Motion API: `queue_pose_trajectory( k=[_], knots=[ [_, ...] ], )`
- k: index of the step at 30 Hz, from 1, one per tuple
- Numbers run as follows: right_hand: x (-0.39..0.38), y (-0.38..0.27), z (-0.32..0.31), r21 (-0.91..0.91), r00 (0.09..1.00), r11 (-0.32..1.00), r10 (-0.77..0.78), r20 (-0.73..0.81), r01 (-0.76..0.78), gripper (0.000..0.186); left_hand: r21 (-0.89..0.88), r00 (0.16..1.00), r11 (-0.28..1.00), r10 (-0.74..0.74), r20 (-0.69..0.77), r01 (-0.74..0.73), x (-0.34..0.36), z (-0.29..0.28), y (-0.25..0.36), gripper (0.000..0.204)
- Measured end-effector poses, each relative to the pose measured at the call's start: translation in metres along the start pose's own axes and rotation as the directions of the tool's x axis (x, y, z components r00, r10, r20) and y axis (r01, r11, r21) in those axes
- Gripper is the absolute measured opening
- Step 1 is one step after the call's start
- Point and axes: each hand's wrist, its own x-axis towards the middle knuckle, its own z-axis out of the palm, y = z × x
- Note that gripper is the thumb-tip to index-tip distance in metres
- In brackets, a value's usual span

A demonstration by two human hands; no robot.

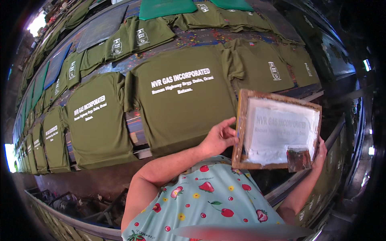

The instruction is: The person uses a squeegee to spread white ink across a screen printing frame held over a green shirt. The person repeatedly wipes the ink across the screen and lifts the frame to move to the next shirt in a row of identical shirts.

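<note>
A wooden-framed printing screen (277, 108) is held up at the right, tilted, its mesh smeared white with faint lettering. A dark, stained squeegee (299, 160) lies across its lower right corner. My right hand (320, 156) grips the frame's right side beside the squeegee; most of its fingers are hidden behind the wood. At the left side, the curled fingers of my left hand (222, 136) meet the frame's edge. Just beyond that hand, an olive green T-shirt (185, 112) is spread flat with white printed lettering.
More olive shirts with white lettering, such as one at the left (100, 128), line the long table. Behind them lie shirts with white emblems (140, 36). Green boards (167, 8) and a grey board (102, 30) rest at the back. A rail (76, 219) runs along the lower left.
</note>
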Motion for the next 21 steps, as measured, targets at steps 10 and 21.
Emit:
queue_pose_trajectory(
  k=[10,21],
  knots=[
    [0.135,0.033,-0.167,-0.052,0.983,0.999,0.011,0.186,-0.002,0.063,0.115,0.952,0.979,-0.190,0.240,0.166,0.080,0.129,-0.072,0.100],
    [0.282,0.093,-0.190,0.013,0.925,1.000,-0.016,0.379,0.012,0.071,0.198,0.968,0.962,-0.214,0.133,0.186,0.136,0.167,-0.095,0.068]
  ],
)
